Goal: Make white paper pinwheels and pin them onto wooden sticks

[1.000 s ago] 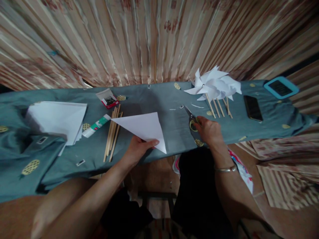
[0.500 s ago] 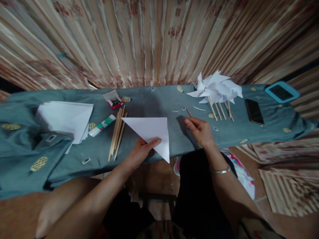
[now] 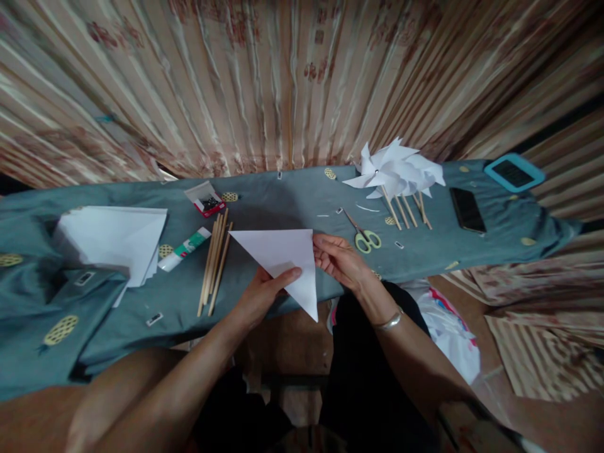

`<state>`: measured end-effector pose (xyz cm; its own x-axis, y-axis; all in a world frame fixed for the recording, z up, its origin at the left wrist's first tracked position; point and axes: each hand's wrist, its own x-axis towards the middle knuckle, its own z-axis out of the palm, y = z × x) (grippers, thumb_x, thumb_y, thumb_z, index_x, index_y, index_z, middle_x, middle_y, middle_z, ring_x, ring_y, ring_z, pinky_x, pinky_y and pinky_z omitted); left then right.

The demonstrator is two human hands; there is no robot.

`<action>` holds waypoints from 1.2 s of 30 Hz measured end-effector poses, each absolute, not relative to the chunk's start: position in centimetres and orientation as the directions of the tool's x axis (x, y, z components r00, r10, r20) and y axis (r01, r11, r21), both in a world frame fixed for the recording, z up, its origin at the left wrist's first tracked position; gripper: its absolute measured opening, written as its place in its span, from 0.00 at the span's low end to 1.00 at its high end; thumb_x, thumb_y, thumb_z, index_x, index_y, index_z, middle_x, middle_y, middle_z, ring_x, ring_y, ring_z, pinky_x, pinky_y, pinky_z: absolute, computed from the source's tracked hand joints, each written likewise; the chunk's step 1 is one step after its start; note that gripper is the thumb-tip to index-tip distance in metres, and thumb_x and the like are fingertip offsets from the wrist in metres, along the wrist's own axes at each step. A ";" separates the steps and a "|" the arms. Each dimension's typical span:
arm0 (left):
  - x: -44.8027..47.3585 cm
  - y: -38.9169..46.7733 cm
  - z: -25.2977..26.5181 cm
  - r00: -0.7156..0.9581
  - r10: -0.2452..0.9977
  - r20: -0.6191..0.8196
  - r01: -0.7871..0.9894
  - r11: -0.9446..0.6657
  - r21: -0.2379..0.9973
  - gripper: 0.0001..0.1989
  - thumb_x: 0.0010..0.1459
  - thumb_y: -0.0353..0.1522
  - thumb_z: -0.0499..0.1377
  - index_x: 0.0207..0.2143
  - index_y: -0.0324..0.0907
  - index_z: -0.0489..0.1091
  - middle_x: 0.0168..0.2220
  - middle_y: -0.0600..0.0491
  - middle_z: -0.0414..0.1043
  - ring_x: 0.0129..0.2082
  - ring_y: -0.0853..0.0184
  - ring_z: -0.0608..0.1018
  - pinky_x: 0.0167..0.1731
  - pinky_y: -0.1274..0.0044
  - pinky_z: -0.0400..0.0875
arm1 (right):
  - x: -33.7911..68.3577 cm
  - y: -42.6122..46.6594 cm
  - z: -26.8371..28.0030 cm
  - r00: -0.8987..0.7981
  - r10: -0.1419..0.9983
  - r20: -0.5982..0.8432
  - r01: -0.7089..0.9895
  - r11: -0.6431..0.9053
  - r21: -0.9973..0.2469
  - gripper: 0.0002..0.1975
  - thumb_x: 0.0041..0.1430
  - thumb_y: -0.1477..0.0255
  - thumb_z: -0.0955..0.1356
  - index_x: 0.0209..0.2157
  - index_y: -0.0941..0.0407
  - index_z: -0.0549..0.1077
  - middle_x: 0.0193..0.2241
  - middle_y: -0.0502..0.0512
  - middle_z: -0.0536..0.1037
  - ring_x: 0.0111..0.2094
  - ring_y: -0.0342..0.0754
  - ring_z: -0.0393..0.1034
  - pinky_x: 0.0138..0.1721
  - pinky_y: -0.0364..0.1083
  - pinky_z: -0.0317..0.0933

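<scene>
My left hand (image 3: 270,290) grips a white sheet of paper (image 3: 287,248) folded into a triangle, thumb on top and fingers underneath. At the triangle's right edge, near its upper corner, my right hand (image 3: 338,259) pinches the paper between thumb and fingers; some fingertips are hidden. Green-handled scissors (image 3: 367,240) lie just right of that hand. Several wooden sticks (image 3: 214,264) rest to the left of the paper. A glue stick (image 3: 185,249) lies beside them, below an opened small red and white box (image 3: 207,200) with dark small items inside.
A stack of white paper (image 3: 113,236) lies at the left of the cloth-covered table (image 3: 264,195). White paper pinwheels (image 3: 396,168) on sticks lie at the back right. A dark phone (image 3: 467,209) and a blue-framed device (image 3: 514,172) are farther right. A curtain (image 3: 264,88) hangs behind.
My right hand has moved left from beside the scissors to the paper's right edge, uncovering the scissors' green handles. My left hand still holds the folded paper. The whole view has shifted slightly.
</scene>
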<state>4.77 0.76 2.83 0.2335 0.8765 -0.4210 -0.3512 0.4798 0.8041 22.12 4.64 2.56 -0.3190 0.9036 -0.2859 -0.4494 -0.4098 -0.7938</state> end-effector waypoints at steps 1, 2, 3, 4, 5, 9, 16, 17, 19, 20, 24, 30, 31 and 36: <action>4.8 0.8 2.8 0.229 0.881 -0.415 -0.357 0.472 0.806 0.18 0.39 0.37 0.73 0.35 0.41 0.78 0.36 0.50 0.80 0.34 0.65 0.78 0.38 0.75 0.71 | 22.0 4.6 2.5 -0.325 0.902 -0.284 -0.449 -0.412 -0.793 0.15 0.44 0.61 0.79 0.30 0.57 0.80 0.27 0.52 0.83 0.26 0.42 0.76 0.31 0.41 0.71; 4.7 0.8 2.7 0.220 0.885 -0.409 -0.362 0.464 0.809 0.19 0.39 0.37 0.74 0.35 0.41 0.78 0.36 0.50 0.80 0.34 0.65 0.78 0.39 0.75 0.71 | 21.9 4.6 2.5 -0.331 0.900 -0.284 -0.450 -0.415 -0.791 0.16 0.45 0.61 0.79 0.31 0.57 0.80 0.28 0.53 0.83 0.27 0.43 0.77 0.32 0.41 0.71; 4.7 0.8 2.6 0.212 0.888 -0.407 -0.365 0.459 0.810 0.19 0.39 0.37 0.74 0.35 0.41 0.78 0.37 0.51 0.80 0.35 0.65 0.78 0.39 0.75 0.71 | 21.9 4.5 2.5 -0.337 0.898 -0.284 -0.451 -0.418 -0.788 0.16 0.45 0.61 0.79 0.31 0.57 0.80 0.29 0.53 0.84 0.27 0.43 0.77 0.32 0.41 0.71; 4.7 0.7 2.6 0.206 0.889 -0.408 -0.366 0.457 0.811 0.20 0.39 0.37 0.74 0.36 0.41 0.78 0.37 0.50 0.80 0.35 0.65 0.78 0.40 0.75 0.71 | 21.8 4.5 2.5 -0.340 0.896 -0.284 -0.455 -0.421 -0.784 0.16 0.45 0.61 0.79 0.31 0.57 0.80 0.29 0.53 0.84 0.27 0.43 0.77 0.32 0.41 0.71; 4.7 0.7 2.6 0.201 0.889 -0.411 -0.368 0.458 0.810 0.20 0.38 0.37 0.74 0.36 0.41 0.78 0.37 0.50 0.80 0.35 0.65 0.78 0.40 0.75 0.71 | 21.8 4.5 2.5 -0.342 0.895 -0.285 -0.460 -0.424 -0.780 0.16 0.45 0.61 0.79 0.31 0.57 0.80 0.28 0.53 0.83 0.27 0.43 0.77 0.32 0.41 0.71; 4.7 0.6 2.7 0.209 0.881 -0.424 -0.374 0.472 0.798 0.21 0.38 0.36 0.75 0.36 0.42 0.78 0.37 0.51 0.80 0.36 0.65 0.77 0.41 0.75 0.70 | 21.7 4.5 2.6 -0.337 0.896 -0.289 -0.479 -0.427 -0.767 0.16 0.45 0.61 0.79 0.30 0.57 0.79 0.28 0.52 0.83 0.28 0.43 0.77 0.32 0.41 0.71; 4.7 0.8 3.6 0.204 0.873 -0.444 -0.400 0.488 0.776 0.22 0.35 0.38 0.75 0.34 0.41 0.77 0.36 0.51 0.80 0.34 0.64 0.77 0.39 0.74 0.70 | 21.6 4.2 2.7 -0.384 0.876 -0.292 -0.501 -0.463 -0.731 0.16 0.45 0.63 0.78 0.33 0.57 0.77 0.29 0.53 0.83 0.33 0.46 0.79 0.35 0.42 0.72; 4.7 0.9 3.7 0.200 0.874 -0.443 -0.406 0.486 0.774 0.21 0.35 0.38 0.75 0.34 0.41 0.77 0.35 0.51 0.80 0.34 0.64 0.77 0.39 0.74 0.70 | 21.6 4.2 2.6 -0.386 0.875 -0.292 -0.503 -0.465 -0.728 0.15 0.44 0.66 0.79 0.34 0.57 0.77 0.29 0.52 0.83 0.31 0.45 0.78 0.34 0.41 0.72; 4.6 0.9 3.9 0.199 0.877 -0.438 -0.422 0.480 0.769 0.20 0.36 0.36 0.75 0.34 0.41 0.77 0.34 0.52 0.80 0.33 0.64 0.76 0.38 0.74 0.70 | 21.7 4.1 2.5 -0.397 0.871 -0.291 -0.501 -0.471 -0.726 0.16 0.42 0.72 0.78 0.36 0.56 0.78 0.28 0.50 0.83 0.28 0.42 0.77 0.33 0.40 0.71; 4.6 1.0 3.9 0.200 0.878 -0.436 -0.429 0.478 0.767 0.20 0.36 0.36 0.75 0.34 0.41 0.77 0.34 0.52 0.79 0.33 0.64 0.76 0.38 0.74 0.69 | 21.7 4.1 2.4 -0.405 0.867 -0.291 -0.495 -0.476 -0.727 0.16 0.42 0.73 0.78 0.36 0.56 0.78 0.28 0.49 0.83 0.27 0.41 0.76 0.32 0.39 0.71; 4.5 1.0 3.5 0.188 0.888 -0.420 -0.429 0.459 0.778 0.21 0.37 0.36 0.75 0.35 0.40 0.77 0.35 0.50 0.79 0.34 0.64 0.77 0.39 0.73 0.69 | 21.7 4.1 2.4 -0.425 0.858 -0.287 -0.460 -0.478 -0.748 0.13 0.44 0.75 0.77 0.36 0.56 0.79 0.30 0.49 0.83 0.28 0.41 0.76 0.34 0.40 0.72; 4.4 0.9 3.5 0.205 0.869 -0.449 -0.443 0.492 0.750 0.21 0.36 0.37 0.75 0.35 0.40 0.77 0.36 0.50 0.79 0.34 0.65 0.77 0.39 0.74 0.71 | 21.7 4.0 2.6 -0.449 0.855 -0.259 -0.430 -0.461 -0.776 0.13 0.44 0.72 0.76 0.35 0.55 0.79 0.31 0.50 0.83 0.29 0.43 0.77 0.34 0.43 0.73; 4.4 0.9 3.5 0.204 0.866 -0.457 -0.451 0.498 0.741 0.22 0.36 0.37 0.75 0.35 0.39 0.77 0.36 0.50 0.79 0.33 0.66 0.77 0.38 0.75 0.71 | 21.7 4.0 2.6 -0.451 0.855 -0.256 -0.427 -0.459 -0.779 0.13 0.44 0.72 0.76 0.35 0.55 0.79 0.32 0.50 0.83 0.29 0.43 0.77 0.34 0.43 0.73; 4.6 1.1 3.3 0.168 0.850 -0.499 -0.493 0.511 0.705 0.28 0.32 0.43 0.76 0.36 0.40 0.77 0.35 0.51 0.80 0.32 0.64 0.78 0.35 0.75 0.73 | 21.7 3.9 2.6 -0.453 0.854 -0.257 -0.439 -0.464 -0.769 0.13 0.44 0.74 0.76 0.35 0.54 0.79 0.32 0.50 0.83 0.29 0.43 0.77 0.33 0.42 0.72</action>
<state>4.60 1.11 3.34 0.1679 0.8504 -0.4987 -0.4928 0.5105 0.7046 21.68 3.92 2.59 -0.4531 0.8536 -0.2568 -0.4387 -0.4643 -0.7694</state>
